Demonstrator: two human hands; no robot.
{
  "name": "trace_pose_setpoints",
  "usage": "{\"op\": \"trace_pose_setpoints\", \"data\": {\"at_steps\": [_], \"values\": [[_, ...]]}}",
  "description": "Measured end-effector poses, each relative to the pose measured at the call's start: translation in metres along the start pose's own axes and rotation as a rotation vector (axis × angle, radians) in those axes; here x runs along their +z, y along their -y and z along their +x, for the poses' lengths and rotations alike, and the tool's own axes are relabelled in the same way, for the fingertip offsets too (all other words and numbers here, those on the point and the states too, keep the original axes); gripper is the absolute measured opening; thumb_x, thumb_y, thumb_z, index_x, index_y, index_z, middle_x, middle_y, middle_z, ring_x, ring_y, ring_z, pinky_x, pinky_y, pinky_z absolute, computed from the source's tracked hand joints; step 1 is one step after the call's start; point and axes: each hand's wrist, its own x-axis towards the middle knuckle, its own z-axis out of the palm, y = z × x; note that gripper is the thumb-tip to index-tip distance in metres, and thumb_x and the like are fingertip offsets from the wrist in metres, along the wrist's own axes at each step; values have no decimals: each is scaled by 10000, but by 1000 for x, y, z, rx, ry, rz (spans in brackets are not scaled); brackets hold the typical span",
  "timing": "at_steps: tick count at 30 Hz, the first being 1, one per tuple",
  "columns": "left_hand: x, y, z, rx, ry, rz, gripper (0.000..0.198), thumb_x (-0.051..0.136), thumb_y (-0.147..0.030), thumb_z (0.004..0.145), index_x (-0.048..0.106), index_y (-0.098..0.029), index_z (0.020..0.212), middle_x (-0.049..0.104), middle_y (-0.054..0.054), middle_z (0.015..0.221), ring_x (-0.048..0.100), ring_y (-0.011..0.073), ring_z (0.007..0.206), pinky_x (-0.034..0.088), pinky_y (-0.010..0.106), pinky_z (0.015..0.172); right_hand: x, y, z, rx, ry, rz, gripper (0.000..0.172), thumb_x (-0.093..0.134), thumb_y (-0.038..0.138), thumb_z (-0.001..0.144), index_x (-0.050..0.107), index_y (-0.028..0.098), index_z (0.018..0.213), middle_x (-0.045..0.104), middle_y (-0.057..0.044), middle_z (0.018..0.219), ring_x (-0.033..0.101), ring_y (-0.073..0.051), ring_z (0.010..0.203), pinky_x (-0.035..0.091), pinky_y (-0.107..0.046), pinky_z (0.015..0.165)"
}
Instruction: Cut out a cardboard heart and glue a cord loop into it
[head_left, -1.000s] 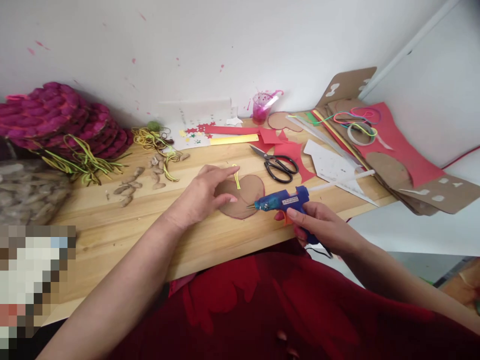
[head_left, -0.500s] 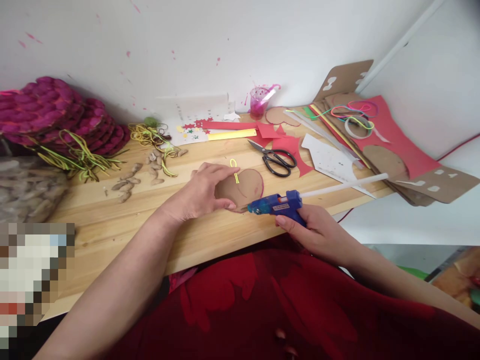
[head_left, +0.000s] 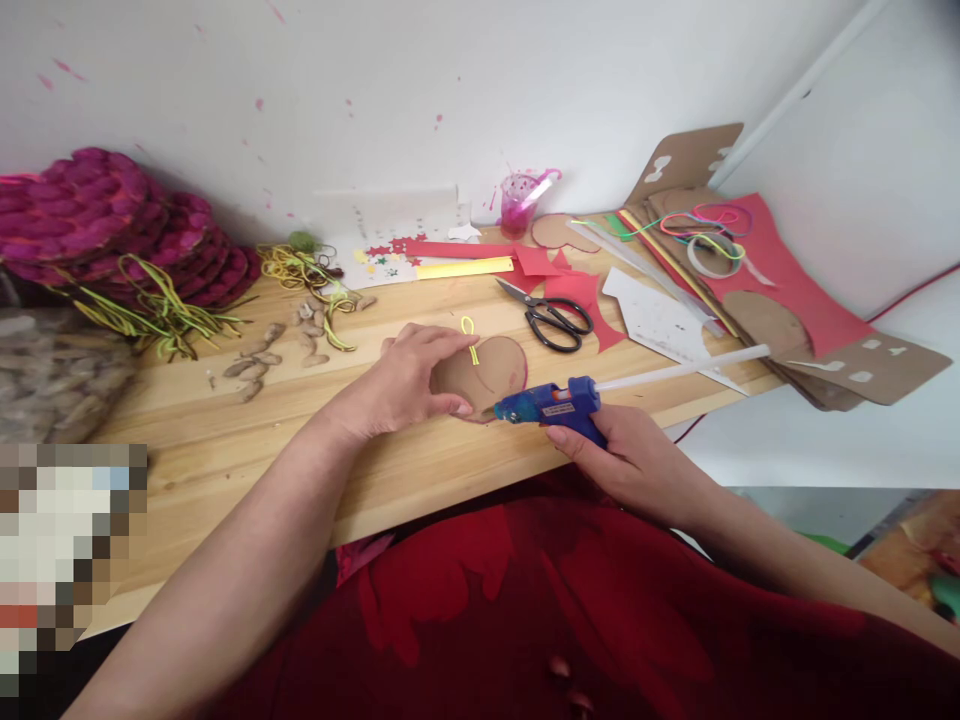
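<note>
My right hand (head_left: 637, 452) is wrapped round the handle of a blue glue gun (head_left: 551, 405), with a long white glue stick (head_left: 682, 368) sticking out of its back. The gun's nozzle is at the near edge of a brown cardboard heart (head_left: 499, 372) that lies on the table. Thumb and fingers of my left hand (head_left: 416, 380) grip the heart's left side, hiding part of it. A yellow cord loop (head_left: 470, 338) rests on the heart at its notch and sticks out beyond the far edge. Whether glue is flowing cannot be made out.
Black scissors (head_left: 556, 320) lie just beyond the heart. Peanuts (head_left: 255, 365), cord scraps and a stack of pink-purple pieces (head_left: 90, 215) are on the left. A cup of pink paint (head_left: 519, 205) stands at the back. Red paper (head_left: 772, 270) and cardboard lie right.
The glue gun has shifted very slightly left and up along the heart's near edge. My left hand stays in place on the heart.
</note>
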Motion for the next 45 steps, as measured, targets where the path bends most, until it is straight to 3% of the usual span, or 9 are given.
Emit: {"op": "trace_pose_setpoints", "data": {"at_steps": [25, 28, 31, 33, 36, 38, 42, 45], "values": [[1, 1, 0, 0, -10, 15, 772, 807, -520, 712, 566, -244, 1392, 562, 137, 1433, 457, 370, 1326, 335, 565, 1082, -4, 5, -5, -5, 55, -34, 426, 438, 530, 960, 498, 198, 700, 598, -52, 677, 480, -167, 591, 303, -275, 546], [2, 5, 1, 26, -22, 9, 753, 801, -507, 724, 571, -234, 1386, 577, 134, 1425, 482, 357, 1318, 354, 552, 1085, -9, 3, -5, 30, 72, 62, 447, 473, 559, 944, 503, 196, 686, 595, -45, 645, 508, -167, 586, 322, -271, 537], [-7, 8, 0, 64, -99, -23, 675, 778, -445, 763, 586, -206, 1365, 622, 128, 1378, 547, 313, 1271, 404, 481, 1077, -13, -2, -5, 141, 131, 327, 477, 521, 624, 908, 530, 188, 713, 565, -18, 572, 504, -144, 510, 334, -260, 493], [-19, 8, -5, 10, -248, -8, 509, 744, -391, 801, 654, -195, 1263, 681, 110, 1286, 606, 280, 1192, 445, 427, 1039, -14, -7, -5, 205, 168, 563, 475, 553, 648, 885, 585, 178, 816, 535, 11, 550, 488, -125, 468, 340, -246, 466], [-37, 4, -17, -217, -422, 125, 158, 694, -322, 841, 739, -209, 941, 753, 60, 1023, 668, 249, 1000, 483, 385, 946, -11, -16, -3, 238, 148, 808, 477, 614, 630, 864, 626, 174, 1000, 495, 44, 543, 471, -104, 455, 359, -227, 460], [-43, 0, -28, -332, -388, 222, 84, 683, -277, 837, 729, -212, 811, 750, 47, 899, 672, 250, 921, 484, 381, 897, -9, -22, 0, 233, 127, 879, 481, 657, 605, 849, 628, 169, 1050, 486, 50, 546, 460, -95, 460, 376, -221, 466], [-36, -2, -47, -438, -252, 293, 91, 648, -241, 837, 728, -207, 809, 742, 54, 858, 664, 261, 861, 479, 378, 813, -7, -31, 6, 193, 108, 952, 462, 722, 547, 825, 617, 168, 1067, 486, 52, 564, 455, -93, 481, 404, -223, 475], [-24, 0, -53, -463, -303, 309, 134, 611, -272, 864, 716, -191, 879, 737, 67, 860, 658, 260, 851, 474, 376, 800, -6, -32, 11, 173, 111, 974, 396, 741, 504, 826, 598, 179, 1002, 516, 43, 584, 479, -97, 511, 423, -226, 498]]}}
